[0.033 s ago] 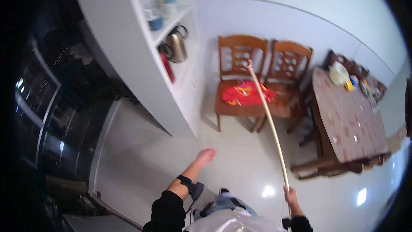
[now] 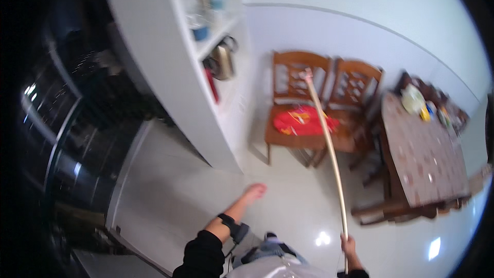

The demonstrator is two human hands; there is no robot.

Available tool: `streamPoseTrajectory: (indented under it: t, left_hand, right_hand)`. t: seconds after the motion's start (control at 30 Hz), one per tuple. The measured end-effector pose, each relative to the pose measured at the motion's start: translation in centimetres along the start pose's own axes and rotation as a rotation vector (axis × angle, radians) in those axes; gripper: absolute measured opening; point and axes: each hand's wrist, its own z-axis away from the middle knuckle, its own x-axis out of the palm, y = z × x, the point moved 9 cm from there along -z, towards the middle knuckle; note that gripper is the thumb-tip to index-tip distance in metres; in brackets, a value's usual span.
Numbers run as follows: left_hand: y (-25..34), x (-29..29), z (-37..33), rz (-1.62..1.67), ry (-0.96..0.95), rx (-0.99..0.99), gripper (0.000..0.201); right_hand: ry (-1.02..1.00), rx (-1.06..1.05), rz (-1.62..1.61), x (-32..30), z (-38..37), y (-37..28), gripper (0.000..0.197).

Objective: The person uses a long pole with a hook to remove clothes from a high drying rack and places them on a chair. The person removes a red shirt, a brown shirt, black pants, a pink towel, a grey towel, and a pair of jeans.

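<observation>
My right hand is wrapped round the lower part of a long pale pole. The pole slants up and away from me, and its pinkish far end overlaps the back of a wooden chair in the picture; I cannot tell whether they touch. My left hand is held out over the tiled floor, away from the pole, with no object visible in it. Blur hides how its fingers lie. A black strap with a small device sits on my left forearm. A red and yellow cloth or bag lies on the chair seat.
A second wooden chair stands alongside. To the right is a table bearing a pale plastic bag and small items. White shelves on the left hold a metallic jug and containers. Dark glass panels line the far left.
The whole view has shifted slightly, so the furniture and shelves appear a little lower and further right. My right hand keeps its hold on the pole.
</observation>
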Motion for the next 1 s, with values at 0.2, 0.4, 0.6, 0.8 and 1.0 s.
streamPoseTrajectory:
  t: [0.2, 0.4, 0.6, 0.8, 1.0]
  left_hand:
    - [11.2, 16.8, 7.8, -0.350, -0.507, 0.620, 0.060]
    - [23.4, 20.9, 22.4, -0.179, -0.492, 0.886, 0.031]
    - [32.0, 4.0, 34.9, -0.066, 0.103, 1.308, 0.014]
    - [36.0, -5.6, 46.5, -0.413, 0.319, 1.353, 0.040]
    - [29.2, -14.4, 48.0, -0.390, 0.350, 1.096, 0.035]
  right_hand:
    - [-0.063, -0.269, -0.184, 6.1, 0.3, -8.7, 0.033]
    - [-0.478, -0.558, 0.068, 18.6, -1.7, -24.8, 0.025]
    - [-0.671, -0.893, 0.201, 29.5, 5.4, -31.9, 0.022]
    - [-0.962, -1.116, 0.038, 36.7, 16.3, -36.8, 0.022]
    - [-1.278, -1.145, -0.306, 40.5, 30.6, -56.0, 0.032]
